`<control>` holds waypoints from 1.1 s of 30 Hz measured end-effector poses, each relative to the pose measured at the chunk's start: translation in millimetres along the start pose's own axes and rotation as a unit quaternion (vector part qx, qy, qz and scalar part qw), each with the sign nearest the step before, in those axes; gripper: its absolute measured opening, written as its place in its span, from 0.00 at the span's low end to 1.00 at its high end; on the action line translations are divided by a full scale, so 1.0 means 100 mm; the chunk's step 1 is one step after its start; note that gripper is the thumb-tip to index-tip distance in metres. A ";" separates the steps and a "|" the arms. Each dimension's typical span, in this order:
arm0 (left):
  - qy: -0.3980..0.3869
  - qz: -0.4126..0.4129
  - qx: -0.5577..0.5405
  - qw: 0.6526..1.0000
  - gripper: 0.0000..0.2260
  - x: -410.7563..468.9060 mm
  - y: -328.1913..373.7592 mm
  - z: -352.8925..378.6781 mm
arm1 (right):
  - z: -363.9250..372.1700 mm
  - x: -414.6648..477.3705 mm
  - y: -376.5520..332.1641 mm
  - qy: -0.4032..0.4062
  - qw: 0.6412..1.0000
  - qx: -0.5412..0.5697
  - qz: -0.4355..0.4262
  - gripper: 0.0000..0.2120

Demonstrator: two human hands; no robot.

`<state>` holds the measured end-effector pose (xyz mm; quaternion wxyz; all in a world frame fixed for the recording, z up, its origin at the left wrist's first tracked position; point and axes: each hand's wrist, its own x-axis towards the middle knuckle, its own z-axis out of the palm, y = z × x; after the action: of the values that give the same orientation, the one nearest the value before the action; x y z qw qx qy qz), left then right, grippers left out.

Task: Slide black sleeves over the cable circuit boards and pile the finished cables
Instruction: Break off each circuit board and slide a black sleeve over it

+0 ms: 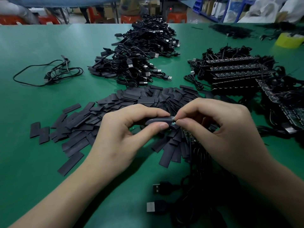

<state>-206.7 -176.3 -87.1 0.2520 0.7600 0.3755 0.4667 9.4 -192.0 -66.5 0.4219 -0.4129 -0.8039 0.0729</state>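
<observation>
My left hand [121, 129] pinches a black sleeve [158, 120] between thumb and fingers, just above a heap of loose flat black sleeves [102, 111]. My right hand [222, 127] pinches the end of a small circuit board [173, 120] that pokes out of the sleeve's right end. The rest of that board is hidden inside the sleeve. Its cable is hidden among the black cables [197, 170] hanging under my right hand. A long pile of sleeved cables [139, 51] stretches away across the middle of the green table [41, 46].
Bundles of bare circuit boards with cables [238, 71] lie at the right. A single loose cable [49, 73] lies at the left. USB plugs [156, 206] rest near the front edge. A yellow tape roll [288, 40] stands far right; red stools are beyond the table.
</observation>
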 end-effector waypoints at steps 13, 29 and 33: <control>0.016 0.022 0.033 0.999 0.10 -0.01 0.08 0.03 | 0.04 -0.02 -0.02 0.003 0.999 0.035 0.032 0.04; 0.029 -0.027 -0.050 0.998 0.10 -0.02 0.06 0.03 | 0.00 -0.02 -0.03 0.020 0.998 -0.060 0.006 0.04; 0.025 -0.011 -0.026 0.999 0.09 -0.01 0.07 0.02 | 0.01 -0.02 -0.05 0.009 0.998 -0.056 0.006 0.03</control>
<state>-203.2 -181.3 -83.7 0.2670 0.7376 0.3775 0.4921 6.4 -196.4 -66.1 0.4049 -0.4412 -0.8004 0.0269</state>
